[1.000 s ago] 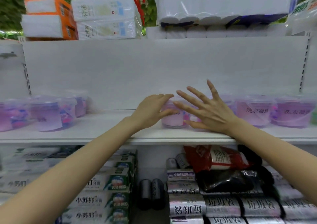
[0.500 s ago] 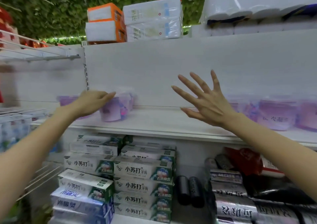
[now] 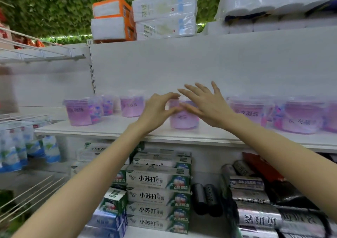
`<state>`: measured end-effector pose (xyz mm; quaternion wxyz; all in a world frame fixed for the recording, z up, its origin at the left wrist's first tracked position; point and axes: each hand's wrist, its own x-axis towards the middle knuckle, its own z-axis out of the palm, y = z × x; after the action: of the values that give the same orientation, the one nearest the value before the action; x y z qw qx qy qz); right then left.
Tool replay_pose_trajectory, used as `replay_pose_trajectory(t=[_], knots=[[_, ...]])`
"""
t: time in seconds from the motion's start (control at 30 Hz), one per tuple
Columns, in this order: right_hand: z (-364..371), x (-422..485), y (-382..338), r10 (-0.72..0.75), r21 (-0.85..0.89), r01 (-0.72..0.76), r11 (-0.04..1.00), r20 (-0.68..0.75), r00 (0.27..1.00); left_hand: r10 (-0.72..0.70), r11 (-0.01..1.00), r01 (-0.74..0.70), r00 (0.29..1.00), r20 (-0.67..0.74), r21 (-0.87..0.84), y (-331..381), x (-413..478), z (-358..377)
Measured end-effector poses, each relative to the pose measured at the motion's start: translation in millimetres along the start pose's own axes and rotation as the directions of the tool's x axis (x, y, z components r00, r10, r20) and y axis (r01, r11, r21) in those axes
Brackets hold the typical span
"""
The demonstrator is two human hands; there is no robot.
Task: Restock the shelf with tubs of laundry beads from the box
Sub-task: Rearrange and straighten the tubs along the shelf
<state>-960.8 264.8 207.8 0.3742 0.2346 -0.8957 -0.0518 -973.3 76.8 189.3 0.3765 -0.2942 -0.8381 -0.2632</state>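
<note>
A translucent purple tub of laundry beads (image 3: 184,121) stands on the white shelf (image 3: 116,128), near its front edge. My left hand (image 3: 156,108) curls round the tub's left side, thumb low and fingers over the lid rim. From the right, my right hand (image 3: 206,104) lies against the tub's top with its fingers straight and spread. More purple tubs (image 3: 78,112) are lined up at the shelf's left end, and others (image 3: 300,119) stand on the right. The box is out of view.
Packs of tissue (image 3: 164,15) and toilet paper sit on the top shelf. Below the tubs are stacked toothpaste cartons (image 3: 156,181), dark rolls (image 3: 206,199) and silver bag rolls (image 3: 259,217). A wire rack (image 3: 36,55) and bottles (image 3: 20,146) stand at the left.
My left hand has come from the left-hand tubs to the middle tub and curled round it. My right hand has dropped onto that tub from mid-air. The view has shifted slightly right.
</note>
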Motion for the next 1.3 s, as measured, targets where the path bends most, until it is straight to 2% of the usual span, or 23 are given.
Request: replay_pose_trajectory(t=[0.1, 0.17, 0.23, 0.27, 0.37, 0.4, 0.47, 0.57, 0.67, 0.73, 0.87, 0.97, 1.07, 1.17, 1.23, 1.3], knots=[[-6, -7, 16, 0.050, 0.059, -0.053, 0.997, 0.058, 0.997, -0.070, 0.966, 0.063, 0.997, -0.019, -0.251, 11, 9, 6], [-8, -12, 28, 0.039, 0.015, -0.040, 0.999, 0.058, 0.998, -0.174, 0.942, 0.152, 0.984, -0.046, -0.300, -4, 18, 2], [-11, -17, 38, 0.019, -0.051, -0.017, 0.999, 0.028, 0.999, -0.259, 0.953, 0.243, 0.963, -0.068, -0.182, -37, 31, -5], [-11, -19, 41, 0.005, -0.076, -0.004, 0.997, 0.022, 1.000, -0.306, 0.952, 0.304, 0.951, -0.053, -0.041, -57, 38, -9], [-8, -22, 47, -0.026, -0.065, 0.025, 0.998, -0.007, 1.000, -0.506, 0.809, 0.458, 0.862, 0.038, 0.368, -112, 51, -21], [-6, -22, 47, -0.032, -0.048, 0.030, 0.998, -0.025, 0.999, -0.569, 0.754, 0.501, 0.822, 0.040, 0.424, -127, 50, -24], [2, -22, 49, -0.049, -0.013, 0.049, 0.999, -0.067, 0.997, -0.646, 0.696, 0.577, 0.763, 0.024, 0.426, -148, 44, -25], [13, -22, 52, -0.083, -0.030, 0.079, 0.996, -0.152, 0.985, -0.643, 0.726, 0.630, 0.764, -0.055, 0.276, -160, 44, -14], [21, -22, 56, -0.112, -0.067, 0.099, 0.993, -0.242, 0.964, -0.670, 0.711, 0.678, 0.734, -0.111, 0.185, -148, 48, -7], [24, -22, 55, -0.136, -0.100, 0.111, 0.989, -0.297, 0.945, -0.675, 0.727, 0.674, 0.737, -0.048, 0.126, -134, 49, -6], [28, -21, 54, -0.158, -0.129, 0.117, 0.985, -0.371, 0.915, -0.526, 0.849, 0.528, 0.846, 0.086, 0.000, -104, 50, 4], [30, -21, 54, -0.190, -0.196, 0.122, 0.973, -0.379, 0.906, -0.457, 0.877, 0.476, 0.868, 0.193, -0.067, -73, 59, 25], [31, -27, 58, -0.319, -0.327, 0.220, 0.919, -0.290, 0.902, -0.440, 0.780, 0.584, 0.767, 0.467, -0.226, -41, 75, 39], [27, -31, 63, -0.457, -0.396, 0.364, 0.843, -0.169, 0.874, -0.438, 0.588, 0.684, 0.718, 0.541, -0.432, -32, 89, 44], [26, -31, 67, -0.505, -0.415, 0.422, 0.806, -0.109, 0.856, -0.414, 0.561, 0.694, 0.707, 0.572, -0.452, -35, 94, 51], [29, -30, 69, -0.513, -0.439, 0.434, 0.787, -0.074, 0.855, -0.372, 0.597, 0.694, 0.684, 0.628, -0.403, -34, 96, 60]])
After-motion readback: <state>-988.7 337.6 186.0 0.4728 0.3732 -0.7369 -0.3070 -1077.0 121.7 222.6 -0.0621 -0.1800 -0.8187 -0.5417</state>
